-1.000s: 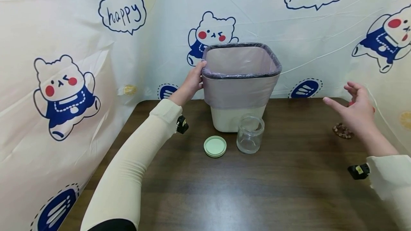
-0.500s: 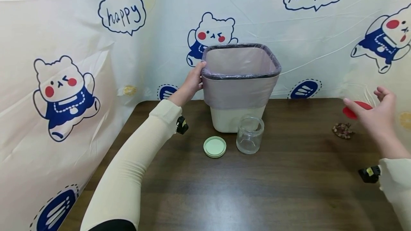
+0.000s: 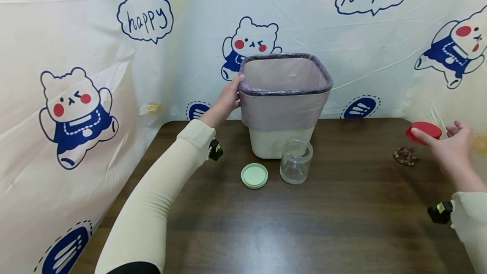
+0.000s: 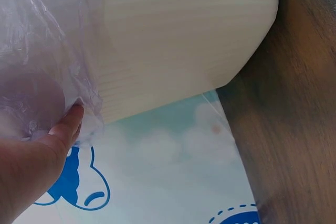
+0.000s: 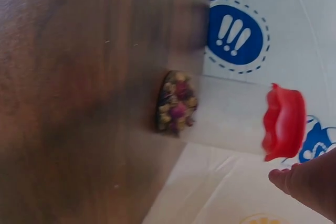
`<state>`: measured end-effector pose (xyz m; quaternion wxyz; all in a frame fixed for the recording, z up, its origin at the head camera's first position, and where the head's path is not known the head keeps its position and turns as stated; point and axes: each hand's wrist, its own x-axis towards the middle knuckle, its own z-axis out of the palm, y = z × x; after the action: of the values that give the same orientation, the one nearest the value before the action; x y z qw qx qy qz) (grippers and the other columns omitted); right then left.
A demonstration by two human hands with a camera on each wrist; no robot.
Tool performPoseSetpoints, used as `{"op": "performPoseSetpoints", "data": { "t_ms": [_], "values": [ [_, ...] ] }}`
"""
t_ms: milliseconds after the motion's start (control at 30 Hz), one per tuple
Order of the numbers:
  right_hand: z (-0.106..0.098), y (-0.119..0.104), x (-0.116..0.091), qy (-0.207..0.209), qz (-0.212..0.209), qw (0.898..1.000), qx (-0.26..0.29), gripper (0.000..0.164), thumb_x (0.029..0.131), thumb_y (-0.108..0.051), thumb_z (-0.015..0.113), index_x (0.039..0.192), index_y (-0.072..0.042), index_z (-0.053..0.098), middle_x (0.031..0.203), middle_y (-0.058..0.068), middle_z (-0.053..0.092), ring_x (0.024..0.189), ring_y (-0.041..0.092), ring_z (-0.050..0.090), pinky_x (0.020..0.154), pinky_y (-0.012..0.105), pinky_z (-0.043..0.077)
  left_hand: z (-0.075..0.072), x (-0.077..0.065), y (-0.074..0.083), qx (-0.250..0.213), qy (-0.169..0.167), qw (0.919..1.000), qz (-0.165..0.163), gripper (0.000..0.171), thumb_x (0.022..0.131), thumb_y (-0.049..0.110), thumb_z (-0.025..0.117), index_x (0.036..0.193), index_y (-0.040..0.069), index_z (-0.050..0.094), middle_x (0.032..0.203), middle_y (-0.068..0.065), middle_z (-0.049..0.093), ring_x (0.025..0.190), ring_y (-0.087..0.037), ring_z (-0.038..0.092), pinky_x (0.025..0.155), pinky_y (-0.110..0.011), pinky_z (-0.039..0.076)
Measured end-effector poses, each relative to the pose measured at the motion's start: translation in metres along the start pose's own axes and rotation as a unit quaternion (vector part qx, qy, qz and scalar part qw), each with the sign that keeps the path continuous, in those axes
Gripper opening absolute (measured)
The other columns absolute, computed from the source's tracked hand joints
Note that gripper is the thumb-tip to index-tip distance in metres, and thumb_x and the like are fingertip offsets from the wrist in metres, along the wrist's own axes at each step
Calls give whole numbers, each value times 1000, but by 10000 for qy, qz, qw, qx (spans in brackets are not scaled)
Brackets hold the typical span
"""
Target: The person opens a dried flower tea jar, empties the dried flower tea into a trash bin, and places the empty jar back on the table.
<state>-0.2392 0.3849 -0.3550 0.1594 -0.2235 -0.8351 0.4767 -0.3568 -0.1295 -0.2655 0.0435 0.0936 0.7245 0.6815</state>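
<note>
My left hand (image 3: 228, 95) grips the left side of a cream trash bin (image 3: 281, 141) near the rim, against its translucent purple liner bag (image 4: 50, 45). In front of the bin stands an uncapped clear glass jar (image 3: 296, 165), and a pale green lid (image 3: 254, 176) lies just left of it. At the far right, my right hand (image 3: 454, 149) is beside a clear canister (image 5: 226, 114) with a red scalloped lid (image 5: 286, 123). Dried flowers (image 5: 178, 103) fill only its bottom. The right wrist view shows the visible fingers apart from the lid, holding nothing.
The dark wooden table (image 3: 289, 231) ends at a back edge against a printed cloth backdrop (image 3: 182, 62). The bin rises tall behind the jar and the green lid. The canister stands near the table's back right corner.
My right hand has moved right and then lower, uncovering the red lid that it was mostly hiding. The left hand and the bin have stayed in place.
</note>
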Motion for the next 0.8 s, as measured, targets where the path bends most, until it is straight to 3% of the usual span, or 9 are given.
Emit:
{"op": "performPoseSetpoints", "data": {
  "t_ms": [300, 400, 467, 533, 633, 700, 767, 800],
  "values": [
    [4, 34, 18, -436, 146, 9989, 109, 111, 88, -46, 66, 152, -6, -15, 157, 27, -3, 143, 44, 3, 112, 50, 17, 1, -2, 0, 31, 15, 10000, 12, 67, 99, 52, 38, 154, 14, 27, 155, -3, 31, 139, -29, 33, 108, -47, 33],
    [6, 43, 22, -620, 70, 9981, 17, 108, 88, -47, 65, 153, -4, -9, 158, 28, 0, 142, 47, 8, 110, 53, 21, 1, -3, 1, 12, 45, 10000, 27, 67, 99, 51, 38, 153, 13, 28, 154, -5, 32, 138, -29, 34, 107, -47, 33],
    [8, 49, 25, -704, -67, 9975, -88, 106, 87, -49, 67, 154, -4, -2, 157, 27, 6, 140, 46, 15, 109, 49, 26, 1, -3, 1, 30, 38, 10000, 26, 67, 99, 52, 38, 153, 14, 27, 154, -5, 31, 138, -30, 33, 108, -47, 33],
    [10, 54, 26, -700, -199, 9973, -101, 97, 86, -46, 70, 155, -11, 12, 154, 22, 24, 133, 36, 33, 103, 37, 40, 0, -2, 1, 49, 28, 10000, 19, 68, 99, 52, 38, 154, 14, 27, 155, -4, 30, 139, -30, 33, 108, -47, 33],
    [13, 62, 29, -797, -349, 9962, 30, 86, 85, -43, 72, 152, -22, 21, 148, 10, 34, 123, 22, 38, 91, 24, 43, 0, -2, 0, 37, 26, 10000, 33, 68, 99, 52, 38, 154, 14, 27, 155, -5, 30, 139, -30, 33, 108, -47, 33],
    [14, 62, 26, -835, -375, 9957, 162, 75, 86, -39, 73, 145, -29, 27, 142, 4, 38, 118, 17, 38, 85, 23, 40, 0, -3, 1, 22, 34, 10000, 50, 68, 99, 52, 38, 154, 13, 27, 154, -6, 31, 138, -30, 33, 108, -47, 33],
    [14, 61, 23, -971, -339, 9943, 277, 74, 88, -37, 71, 146, -28, 27, 147, 7, 33, 123, 22, 33, 95, 33, 38, 1, -3, 1, 13, 38, 10000, 52, 68, 99, 52, 38, 153, 13, 28, 154, -7, 32, 138, -30, 33, 108, -47, 33],
    [15, 61, 22, -949, -309, 9946, 279, 71, 87, -37, 72, 143, -30, 28, 145, 7, 34, 120, 20, 35, 93, 32, 37, 1, -3, 1, 8, 44, 10000, 48, 68, 99, 51, 39, 153, 13, 28, 154, -7, 32, 138, -30, 33, 108, -47, 33]
  ]
}}
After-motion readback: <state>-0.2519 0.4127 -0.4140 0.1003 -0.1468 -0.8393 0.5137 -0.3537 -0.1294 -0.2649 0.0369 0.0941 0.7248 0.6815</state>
